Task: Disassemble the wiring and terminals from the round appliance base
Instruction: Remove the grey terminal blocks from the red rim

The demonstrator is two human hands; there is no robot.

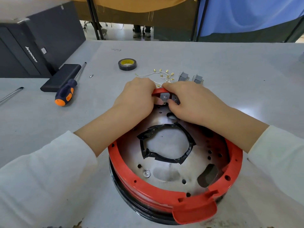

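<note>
The round appliance base (166,197) has a red plastic ring and a metal plate with a tape-edged centre hole, and it lies on the grey table in front of me. At its far rim sits a grey switch block (165,97) with metal tabs. My left hand (137,96) grips the rim and the block from the left. My right hand (189,99) pinches the block from the right. Behind the hands lies a bundle of white wires with brass terminals (162,74), and two loose grey switch blocks (183,76) rest on the table beside it.
A roll of black tape (127,64) lies beyond the wires. A screwdriver with an orange and dark handle (66,93) rests against a flat black box (61,77) at the left. A small screw (91,76) lies near it. A black computer case (24,51) stands far left.
</note>
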